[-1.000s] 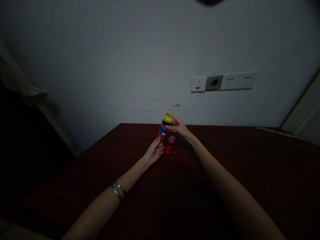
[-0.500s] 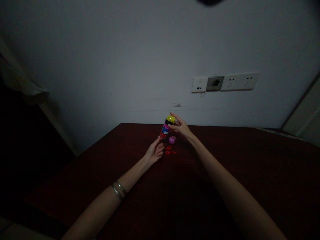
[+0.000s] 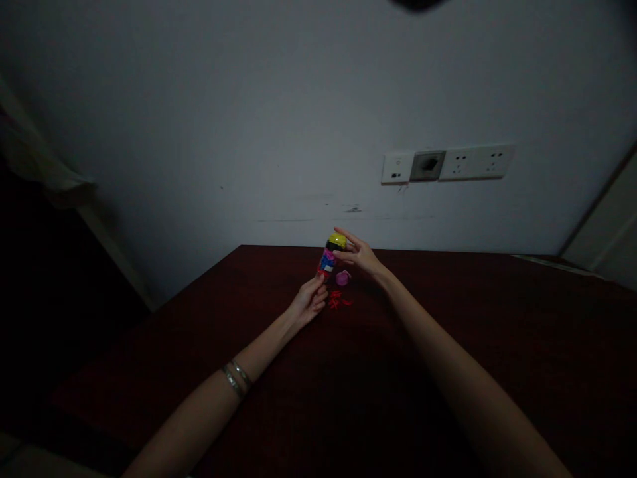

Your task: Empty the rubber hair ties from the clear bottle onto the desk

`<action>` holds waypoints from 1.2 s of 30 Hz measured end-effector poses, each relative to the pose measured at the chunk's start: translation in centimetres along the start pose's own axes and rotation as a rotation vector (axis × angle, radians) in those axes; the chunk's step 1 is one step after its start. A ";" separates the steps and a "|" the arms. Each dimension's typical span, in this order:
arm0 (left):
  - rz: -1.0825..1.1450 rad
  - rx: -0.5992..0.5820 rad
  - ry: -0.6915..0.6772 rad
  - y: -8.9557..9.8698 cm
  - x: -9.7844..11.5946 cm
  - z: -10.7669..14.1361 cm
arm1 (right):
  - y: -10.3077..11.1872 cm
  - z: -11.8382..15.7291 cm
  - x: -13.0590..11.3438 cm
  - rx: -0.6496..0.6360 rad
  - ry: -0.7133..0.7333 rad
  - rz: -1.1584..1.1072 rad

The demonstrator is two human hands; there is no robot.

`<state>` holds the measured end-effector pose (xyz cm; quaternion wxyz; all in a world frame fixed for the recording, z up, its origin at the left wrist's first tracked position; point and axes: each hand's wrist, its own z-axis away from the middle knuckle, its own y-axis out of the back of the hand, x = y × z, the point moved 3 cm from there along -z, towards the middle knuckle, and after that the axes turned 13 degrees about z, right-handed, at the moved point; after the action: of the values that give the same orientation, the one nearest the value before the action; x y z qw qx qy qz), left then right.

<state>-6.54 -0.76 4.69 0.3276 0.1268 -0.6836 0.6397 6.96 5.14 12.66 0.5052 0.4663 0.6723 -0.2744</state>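
Observation:
Between my two hands is a small tilted bottle-shaped container (image 3: 329, 259), with bands of yellow, black, pink, blue and red; its exact kind is too small to make out. My left hand (image 3: 309, 300) pinches its red lower end between thumb and fingers. Around its upper part, near the yellow end, my right hand (image 3: 363, 256) is closed, with one finger stretched along the yellow end. Just right of the container lies a small purple round object (image 3: 342, 278) on the table. A little nearer to me are several thin red pieces (image 3: 336, 301), close to my left fingertips.
The dark reddish table (image 3: 423, 345) meets a pale wall (image 3: 298, 119). A row of sockets and switches (image 3: 450, 164) is set in the wall at right. Pale cloth (image 3: 54, 166) hangs at the far left.
The container and my right hand have shifted very slightly left and down. Both hands keep their hold, and the purple object and red pieces lie where they were.

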 end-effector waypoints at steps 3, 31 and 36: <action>-0.112 0.041 -0.093 -0.1 0.1 0.0 | 0.2 -0.1 0.3 0.009 -0.017 -0.002; -0.391 0.079 -0.385 -0.6 2.5 -0.2 | -0.2 -0.3 -0.8 -0.044 -0.001 0.032; -0.380 -0.041 -0.340 -3.4 3.3 -1.3 | -1.0 0.1 -1.1 -0.053 -0.037 -0.006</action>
<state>-6.64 0.78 9.33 0.3250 0.3520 -0.7056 0.5221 6.20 4.27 13.52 0.5290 0.4455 0.6712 -0.2667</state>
